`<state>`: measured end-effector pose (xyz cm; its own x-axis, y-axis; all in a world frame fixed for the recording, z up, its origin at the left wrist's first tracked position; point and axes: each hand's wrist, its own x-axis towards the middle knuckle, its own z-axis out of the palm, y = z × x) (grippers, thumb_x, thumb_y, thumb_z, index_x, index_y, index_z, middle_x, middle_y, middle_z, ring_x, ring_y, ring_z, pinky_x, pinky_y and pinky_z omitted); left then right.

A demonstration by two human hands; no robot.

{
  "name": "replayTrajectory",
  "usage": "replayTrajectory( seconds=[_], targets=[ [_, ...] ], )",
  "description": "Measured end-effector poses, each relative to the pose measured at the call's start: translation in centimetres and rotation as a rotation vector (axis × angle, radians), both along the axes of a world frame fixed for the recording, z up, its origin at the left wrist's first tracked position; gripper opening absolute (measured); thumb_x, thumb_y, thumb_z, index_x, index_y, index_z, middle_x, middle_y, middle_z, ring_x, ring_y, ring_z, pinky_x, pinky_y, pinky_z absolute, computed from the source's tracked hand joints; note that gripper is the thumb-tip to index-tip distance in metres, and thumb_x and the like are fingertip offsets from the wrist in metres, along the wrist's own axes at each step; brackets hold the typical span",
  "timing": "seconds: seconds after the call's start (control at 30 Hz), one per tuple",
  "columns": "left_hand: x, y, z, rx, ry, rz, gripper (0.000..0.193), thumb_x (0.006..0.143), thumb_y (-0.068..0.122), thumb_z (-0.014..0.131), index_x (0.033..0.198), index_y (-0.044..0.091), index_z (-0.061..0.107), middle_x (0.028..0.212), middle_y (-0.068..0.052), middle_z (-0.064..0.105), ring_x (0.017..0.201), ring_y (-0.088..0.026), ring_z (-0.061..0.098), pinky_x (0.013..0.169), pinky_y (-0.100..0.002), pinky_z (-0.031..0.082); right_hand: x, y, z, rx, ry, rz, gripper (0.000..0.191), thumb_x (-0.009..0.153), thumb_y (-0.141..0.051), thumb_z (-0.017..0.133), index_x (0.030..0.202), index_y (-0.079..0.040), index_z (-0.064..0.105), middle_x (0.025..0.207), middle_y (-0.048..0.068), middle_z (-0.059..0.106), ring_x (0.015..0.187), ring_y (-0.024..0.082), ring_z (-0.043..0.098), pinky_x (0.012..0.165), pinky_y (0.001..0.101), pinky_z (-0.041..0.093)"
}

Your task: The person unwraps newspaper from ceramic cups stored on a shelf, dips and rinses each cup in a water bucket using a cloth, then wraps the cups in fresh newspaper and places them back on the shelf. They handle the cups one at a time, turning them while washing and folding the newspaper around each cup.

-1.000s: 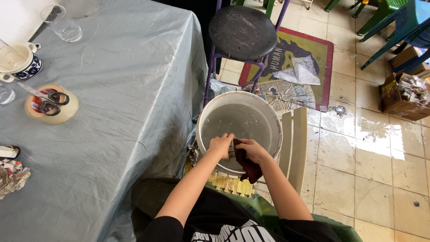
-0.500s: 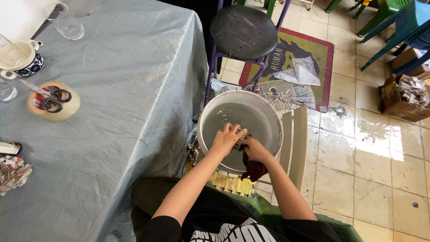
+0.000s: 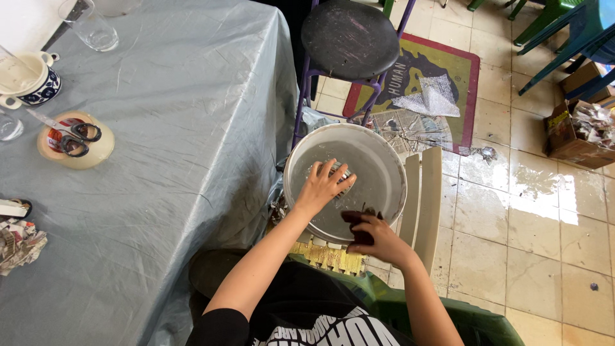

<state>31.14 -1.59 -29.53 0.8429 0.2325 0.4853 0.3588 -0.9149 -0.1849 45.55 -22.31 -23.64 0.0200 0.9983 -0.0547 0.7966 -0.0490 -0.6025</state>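
A round white bucket (image 3: pixel 391 160) holds cloudy water and stands beside the table. My left hand (image 3: pixel 322 186) reaches down into the water, fingers curled around a pale, shiny object (image 3: pixel 343 174) that is half hidden under them. My right hand (image 3: pixel 375 236) rests at the bucket's near rim, closed on a dark reddish-brown piece (image 3: pixel 356 219) that looks like a cloth or scrap. The two hands are a short way apart.
A table under a grey-blue cloth (image 3: pixel 166 128) fills the left, with scissors (image 3: pixel 75 138) on a round lid, a mug (image 3: pixel 25 80) and a glass (image 3: pixel 90 25). A dark round stool (image 3: pixel 349 38) stands beyond the bucket. The tiled floor at right is wet, with a cardboard box (image 3: pixel 580 131).
My left hand has moved forward from the bucket's near rim into the water and onto the pale object. My right hand with the dark piece stays near the rim.
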Motion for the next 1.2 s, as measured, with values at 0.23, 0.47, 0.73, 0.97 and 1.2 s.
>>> replayTrajectory(
  seconds=[0.23, 0.47, 0.73, 0.97, 1.2],
  targets=[
    [-0.1, 0.1, 0.6, -0.007, 0.006, 0.036, 0.062, 0.091, 0.011, 0.067, 0.145, 0.034, 0.045, 0.146, -0.003, 0.045, 0.133, -0.031, 0.046, 0.106, -0.055, 0.042, -0.2, -4.0, 2.6, -0.139, -0.011, -0.29, 0.024, 0.087, -0.016, 0.071, 0.11, -0.017, 0.08, 0.117, 0.004, 0.077, 0.105, 0.028, 0.075, 0.095, 0.0383, 0.057],
    [0.1, 0.3, 0.4, 0.032, -0.007, 0.009, 0.06, 0.095, 0.014, 0.069, 0.146, 0.034, 0.045, 0.146, -0.004, 0.043, 0.135, -0.031, 0.045, 0.108, -0.055, 0.042, 1.5, -5.7, 5.5, -0.327, 0.062, -0.205, 0.024, 0.08, -0.012, 0.075, 0.103, -0.011, 0.08, 0.11, 0.005, 0.078, 0.102, 0.026, 0.073, 0.091, 0.0392, 0.058],
    [0.0, 0.7, 3.5, 0.239, -0.094, -0.269, 0.054, 0.101, 0.032, 0.067, 0.148, 0.037, 0.039, 0.154, 0.003, 0.04, 0.147, -0.024, 0.038, 0.121, -0.054, 0.036, 1.0, 2.7, 5.1, 0.092, 0.398, -0.44, 0.064, 0.087, -0.015, 0.073, 0.144, -0.012, 0.045, 0.141, 0.011, 0.057, 0.121, 0.026, 0.064, 0.091, 0.0412, 0.058],
    [-0.3, 0.6, 7.2, 0.113, -0.188, -0.357, 0.063, 0.104, 0.03, 0.071, 0.153, 0.04, 0.033, 0.16, 0.003, 0.034, 0.154, -0.027, 0.032, 0.131, -0.053, 0.029, 3.0, 9.8, 4.3, 0.386, 0.546, 0.036, 0.082, 0.085, 0.011, 0.062, 0.158, -0.01, 0.031, 0.152, 0.016, 0.053, 0.142, 0.03, 0.049, 0.115, 0.042, 0.04],
    [-1.9, 0.2, 11.0, -0.744, -0.382, -0.223, 0.116, 0.067, 0.042, 0.087, 0.153, 0.008, 0.017, 0.154, -0.026, 0.03, 0.138, -0.043, 0.038, 0.11, -0.059, 0.039, 2.9, 11.5, 3.4, 0.763, 0.096, -0.084, 0.068, 0.084, 0.005, 0.072, 0.145, -0.01, 0.047, 0.147, 0.017, 0.054, 0.136, 0.037, 0.057, 0.113, 0.0441, 0.049]
  ],
)
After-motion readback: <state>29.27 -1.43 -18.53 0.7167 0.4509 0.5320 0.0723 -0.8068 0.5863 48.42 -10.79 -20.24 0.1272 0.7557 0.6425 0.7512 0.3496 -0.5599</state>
